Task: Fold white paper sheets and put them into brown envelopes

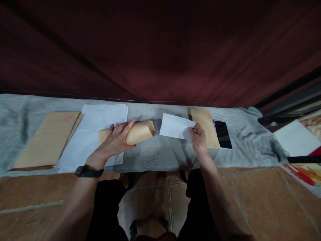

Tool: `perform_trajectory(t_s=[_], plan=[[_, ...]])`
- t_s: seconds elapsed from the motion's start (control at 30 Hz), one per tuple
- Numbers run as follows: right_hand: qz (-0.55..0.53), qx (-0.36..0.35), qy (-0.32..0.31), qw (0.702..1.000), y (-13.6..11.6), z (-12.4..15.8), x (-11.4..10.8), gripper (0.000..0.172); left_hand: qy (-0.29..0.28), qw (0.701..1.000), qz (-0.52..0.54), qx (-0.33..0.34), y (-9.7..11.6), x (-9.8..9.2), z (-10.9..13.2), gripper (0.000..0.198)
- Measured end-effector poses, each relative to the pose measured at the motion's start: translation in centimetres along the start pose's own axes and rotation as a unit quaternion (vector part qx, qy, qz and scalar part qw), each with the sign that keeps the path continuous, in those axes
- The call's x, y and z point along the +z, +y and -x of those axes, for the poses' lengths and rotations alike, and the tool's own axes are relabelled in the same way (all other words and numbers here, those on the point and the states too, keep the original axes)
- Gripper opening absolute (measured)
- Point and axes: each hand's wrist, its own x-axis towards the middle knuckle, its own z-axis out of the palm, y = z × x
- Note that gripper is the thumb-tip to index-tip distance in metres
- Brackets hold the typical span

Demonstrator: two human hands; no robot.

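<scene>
My left hand (116, 139) lies across a brown paper envelope (140, 131), thumb on the near side and fingers over the top, squeezing it. The envelope bulges, and its mouth gapes toward the right. Beneath it are sheets of white paper (100, 115). Between the thumb and fingers of my right hand (198, 135) is a white piece of paper (174, 126), probably folded, held by its right end. Its left edge points toward the envelope's mouth, with a gap between them. What the envelope holds inside is hidden.
A stack of larger brown envelopes (47, 137) lies on the left. Right of my right hand are more brown envelopes (205, 125) and a smartphone (223, 134). Grey cloth (150, 160) covers the narrow surface, backed by a dark red curtain (160, 60). Printed papers (301, 137) lie far right.
</scene>
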Motion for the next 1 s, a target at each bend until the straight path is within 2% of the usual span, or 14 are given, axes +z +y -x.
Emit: perform_trajectory(t_s=[0.2, 0.33, 0.47, 0.63, 0.77, 1.0], plan=[[-0.061, -0.014, 0.012, 0.998, -0.6, 0.6, 1.5, 0.026, 0.006, 1.0, -0.001, 0.012, 0.0, 0.6, -0.2, 0.123], [-0.01, -0.044, 0.01, 0.999, -0.7, 0.8, 2.1, 0.026, 0.013, 1.0, -0.001, 0.027, 0.0, 1.0, -0.3, 0.122], [0.065, -0.083, -0.025, 0.994, -1.1, 1.3, 1.9, 0.024, 0.017, 0.999, -0.001, 0.032, 0.2, 1.1, -0.4, 0.122], [0.131, -0.057, -0.068, 0.987, -1.4, 1.6, 1.7, 0.025, 0.036, 0.998, -0.007, 0.043, 0.7, 0.9, -0.5, 0.12], [0.143, -0.047, -0.069, 0.986, -1.1, 1.5, 1.7, 0.021, 0.046, 0.998, -0.011, 0.049, 1.6, 0.5, -0.6, 0.118], [0.111, -0.038, -0.107, 0.987, -1.0, 2.0, 2.6, 0.021, 0.053, 0.996, -0.01, 0.064, 3.4, 0.3, -1.0, 0.114]])
